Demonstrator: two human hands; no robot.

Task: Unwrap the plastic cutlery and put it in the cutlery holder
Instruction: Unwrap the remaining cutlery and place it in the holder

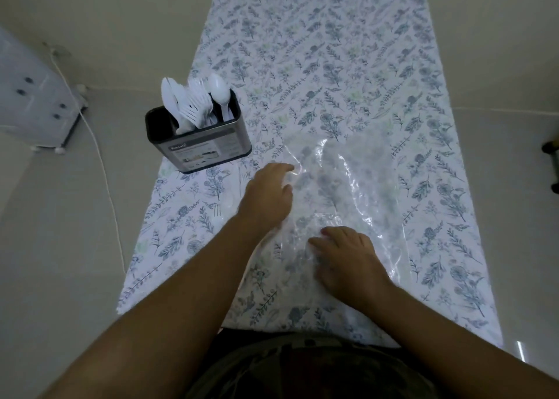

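Both hands, left hand (267, 194) and right hand (348, 259), lie open and flat on the clear wrapper (348, 186), gripping nothing. White cutlery (196, 102) stands upright in the cutlery holder (199, 144).

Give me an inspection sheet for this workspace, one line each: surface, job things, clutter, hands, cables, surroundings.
Surface: long table under a white floral-print cloth.
Job's things: black rectangular cutlery holder holding white plastic cutlery; clear plastic wrapping lying flat, looks empty.
Clutter: yellow object at far edge, cut off.
Hands: left hand and right hand both resting on the wrapping, fingers spread.
Cables: white cord across the floor.
Surroundings: pale tiled floor; translucent drawer unit at left.
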